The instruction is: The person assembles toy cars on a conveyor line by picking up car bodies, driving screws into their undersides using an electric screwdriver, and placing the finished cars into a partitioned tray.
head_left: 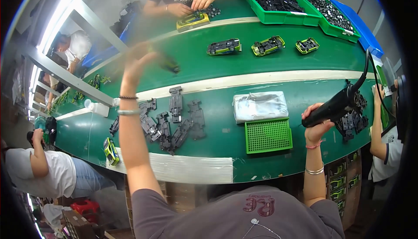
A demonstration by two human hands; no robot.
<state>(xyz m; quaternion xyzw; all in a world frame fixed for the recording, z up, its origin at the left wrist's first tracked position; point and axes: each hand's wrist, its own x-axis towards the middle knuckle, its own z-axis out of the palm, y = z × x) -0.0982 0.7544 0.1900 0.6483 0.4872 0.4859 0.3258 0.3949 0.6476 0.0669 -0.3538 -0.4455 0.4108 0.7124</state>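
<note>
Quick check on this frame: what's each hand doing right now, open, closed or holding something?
Left hand: blurred beside a blurred toy car; grip cannot be told.
Right hand: closed around a black corded tool.

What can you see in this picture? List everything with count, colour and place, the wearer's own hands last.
Corded tool: 1, black, in right hand
Blurred item: 1, dark and greenish, beside left hand
Worktop: 1, green, across the middle
Chassis pieces: many, black, worktop left-centre and right
Single toy car: 1, yellow-green, worktop left
Basket: 1, green, worktop right-centre
Wrapped packet: 1, whitish, behind basket
Upturned toy cars: 3, black and yellow-green, far surface
Parts bins: 2, green, upper right
Stool: 1, red, lower left
Co-workers: at least four, varied clothing, around the edges
Left hand: 1, bare, raised, blurred
Right hand: 1, bare, around the tool
</note>
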